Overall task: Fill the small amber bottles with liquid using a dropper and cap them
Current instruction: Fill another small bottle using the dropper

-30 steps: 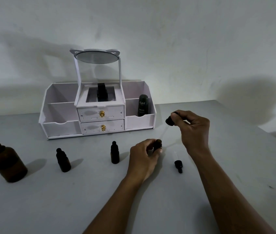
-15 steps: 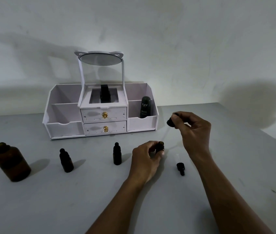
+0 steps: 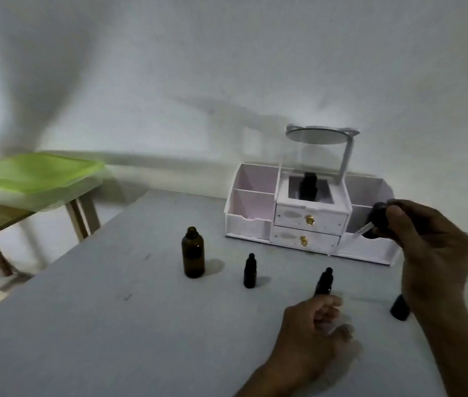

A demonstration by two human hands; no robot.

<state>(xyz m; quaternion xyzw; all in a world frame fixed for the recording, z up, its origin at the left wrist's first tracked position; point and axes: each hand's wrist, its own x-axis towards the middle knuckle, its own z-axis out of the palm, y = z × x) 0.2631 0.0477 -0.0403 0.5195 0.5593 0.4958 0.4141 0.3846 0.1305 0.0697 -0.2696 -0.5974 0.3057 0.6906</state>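
Your bench (image 3: 112,325): organizer (image 3: 307,222) at rear | large bottle (image 3: 193,257) front-left of it | two capped bottles (image 3: 250,271) (image 3: 324,281) to its right | another bottle (image 3: 399,308) far right | side table (image 3: 3,222) beyond left edge

Free room: your near-left tabletop (image 3: 112,325) lies open.
Obstacles: large amber bottle (image 3: 193,253), two capped bottles (image 3: 250,271), organiser (image 3: 307,222) behind.

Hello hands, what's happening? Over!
Right hand pinching dropper, raised. Left hand empty on table. Big bottle open, nothing in the way.
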